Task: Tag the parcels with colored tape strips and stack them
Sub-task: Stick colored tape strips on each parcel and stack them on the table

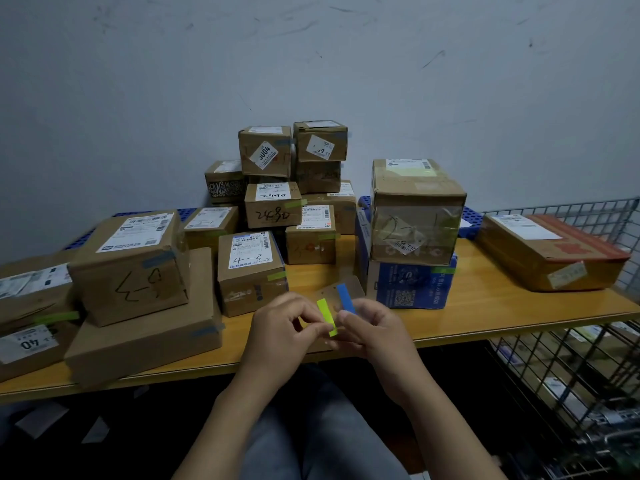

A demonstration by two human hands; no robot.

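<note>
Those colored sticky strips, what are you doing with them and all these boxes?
A person is sitting at a wooden table covered in cardboard parcels. Both hands are held together in front: the left hand pinches the lower end of a green tape strip, apparently peeling it off a clear backing sheet, which the right hand holds. A blue tape strip sits beside the green one on that sheet. Several parcels, such as the one marked 4-3, already carry strips.

Scuffed grey wall (346, 64), wooden table (485, 299), wire mesh cage (571, 375), blue perforated tray (469, 216)
</note>
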